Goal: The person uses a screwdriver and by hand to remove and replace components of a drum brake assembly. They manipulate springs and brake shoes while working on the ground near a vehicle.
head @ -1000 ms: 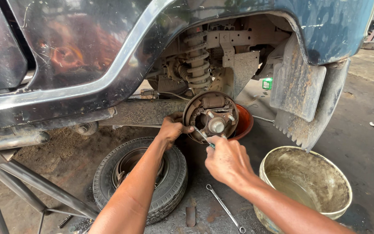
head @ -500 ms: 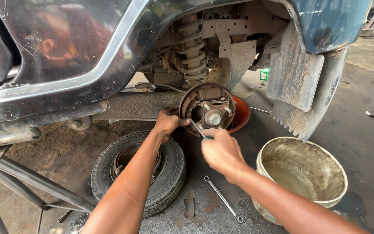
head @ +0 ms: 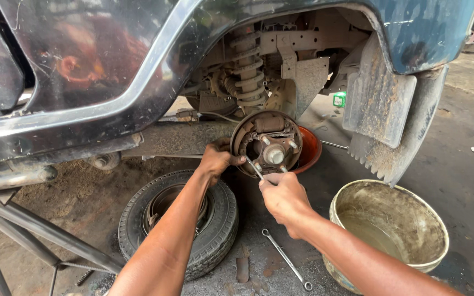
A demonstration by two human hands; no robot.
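The brake assembly (head: 267, 143) sits bare on the hub inside the wheel arch, and your left hand (head: 215, 160) grips its left rim while your right hand (head: 282, 193) is closed around a thin metal tool (head: 257, 170) poked at its lower edge (the tip is too small to make out). A red basin (head: 309, 151) shows half-hidden behind it. Below lie the removed tyre (head: 179, 219), a spanner (head: 286, 266) on the floor and a dirty bucket (head: 389, 230), your forearm crossing its near rim
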